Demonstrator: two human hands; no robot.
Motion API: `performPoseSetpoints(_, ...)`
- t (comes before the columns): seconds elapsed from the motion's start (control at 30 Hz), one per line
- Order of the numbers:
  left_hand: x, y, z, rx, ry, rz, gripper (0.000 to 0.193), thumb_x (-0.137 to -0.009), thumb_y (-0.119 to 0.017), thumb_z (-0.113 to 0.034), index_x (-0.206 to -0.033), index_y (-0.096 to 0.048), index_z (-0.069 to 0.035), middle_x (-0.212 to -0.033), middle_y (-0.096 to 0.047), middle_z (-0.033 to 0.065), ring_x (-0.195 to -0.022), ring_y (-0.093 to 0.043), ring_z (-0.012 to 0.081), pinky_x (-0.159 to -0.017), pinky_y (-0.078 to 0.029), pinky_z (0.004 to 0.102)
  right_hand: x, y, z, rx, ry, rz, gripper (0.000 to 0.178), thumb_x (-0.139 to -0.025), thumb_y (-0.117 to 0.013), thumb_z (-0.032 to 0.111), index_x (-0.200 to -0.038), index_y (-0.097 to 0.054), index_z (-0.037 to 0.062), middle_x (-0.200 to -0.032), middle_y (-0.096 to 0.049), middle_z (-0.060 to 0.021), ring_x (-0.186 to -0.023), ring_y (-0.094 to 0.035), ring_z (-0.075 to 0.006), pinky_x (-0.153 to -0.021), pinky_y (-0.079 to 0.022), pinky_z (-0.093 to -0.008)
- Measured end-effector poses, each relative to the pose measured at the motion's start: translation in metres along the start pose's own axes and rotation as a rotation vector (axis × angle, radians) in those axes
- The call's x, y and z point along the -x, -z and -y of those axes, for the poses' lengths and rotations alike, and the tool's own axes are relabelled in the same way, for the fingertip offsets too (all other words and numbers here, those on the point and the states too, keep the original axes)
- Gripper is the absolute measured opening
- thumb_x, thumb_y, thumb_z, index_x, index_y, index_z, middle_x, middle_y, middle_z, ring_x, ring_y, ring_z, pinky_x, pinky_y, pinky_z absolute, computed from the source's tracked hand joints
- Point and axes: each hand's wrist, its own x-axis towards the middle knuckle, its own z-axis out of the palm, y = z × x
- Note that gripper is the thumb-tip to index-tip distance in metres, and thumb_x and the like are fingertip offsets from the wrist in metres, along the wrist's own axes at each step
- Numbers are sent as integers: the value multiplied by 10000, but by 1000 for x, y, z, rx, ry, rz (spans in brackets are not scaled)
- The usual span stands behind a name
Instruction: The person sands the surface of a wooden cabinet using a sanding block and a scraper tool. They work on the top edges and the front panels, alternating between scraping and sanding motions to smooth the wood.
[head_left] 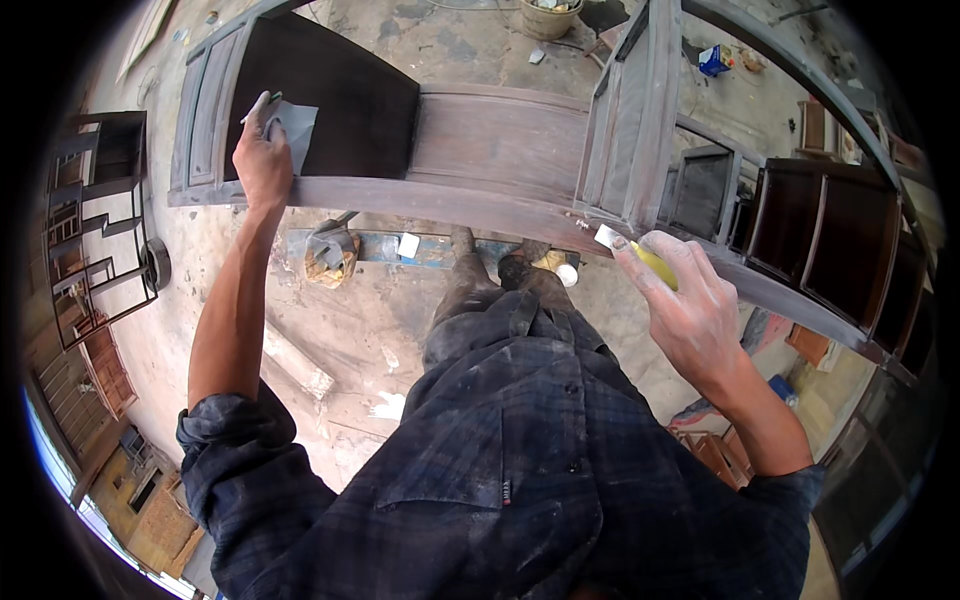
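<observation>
A long wooden furniture frame point(500, 135) with dusty grey-brown rails lies across in front of me. Over its left end, my left hand point(265, 165) is closed on a thin pale grey-blue sheet point(302, 128), in front of a dark panel point(335, 100). Something small pokes out by the thumb, too small to name. My right hand point(692, 305), dusted with white powder, grips a yellow-handled putty knife point(655, 264). Its pale blade is close to the near rail point(480, 207), beside a small patch of whitish filler point(582, 224); I cannot tell if they touch.
An upright panelled frame point(630, 130) rises right of the middle, with dark reddish panels point(825, 235) farther right. A bucket point(548, 18) and a blue box point(715, 60) stand beyond. Below the near rail are a bag point(331, 252) and a white cup point(567, 275). Dark frames point(100, 220) stand left.
</observation>
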Motion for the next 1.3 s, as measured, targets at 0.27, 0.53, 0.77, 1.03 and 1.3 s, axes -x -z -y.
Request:
performPoseSetpoints(0.27, 0, 1, -1, -11, -7, 0, 443, -956, -565, -52, -1394, -602, -104, -1251, -715, 128, -1157, -685, 289, -1003, -502, 362, 3, 0, -1, -10, 2, 15, 515, -720, -674, 8, -1232, -694, 59, -1120, -619, -108, -910, -630, -261, -620, -560, -333)
performPoseSetpoints(0.53, 0, 1, -2, -20, -3, -4, 435, -958, -576, -62, -1390, -605, -107, -1242, -715, 142, -1145, -689, 299, -989, -510, 361, 0, 0, 2, -15, -14, 36, 549, -708, -664, -14, -1251, -686, 64, -1125, -622, -108, -932, -627, -270, -629, -563, -334)
performPoseSetpoints(0.77, 0, 3, -1, -30, 5, 3, 433, -959, -576, -62, -1389, -605, -108, -1240, -713, 148, -1149, -686, 309, -990, -510, 369, 0, -1, 0, 5, 4, 42, 506, -726, -669, 9, -1227, -700, 69, -1125, -623, -110, -915, -629, -268, -642, -567, -336)
performPoseSetpoints(1.03, 1, 3, -3, -29, 40, 17, 446, -960, -575, -58, -1403, -594, -112, -1247, -710, 151, -1153, -684, 305, -997, -506, 371, -14, 6, -2, -101, -131, 12, 481, -753, -679, -7, -1225, -714, 80, -1095, -645, -118, -932, -652, -296, -705, -572, -372)
performPoseSetpoints(1.3, 1, 6, -12, 1, 107, 56, 443, -980, -571, -55, -1420, -582, -105, -1288, -704, 118, -1205, -664, 254, -1043, -473, 340, -3, 18, -12, -121, -99, 56, 494, -736, -663, -44, -1211, -719, 80, -1102, -657, -104, -947, -665, -294, -720, -581, -384)
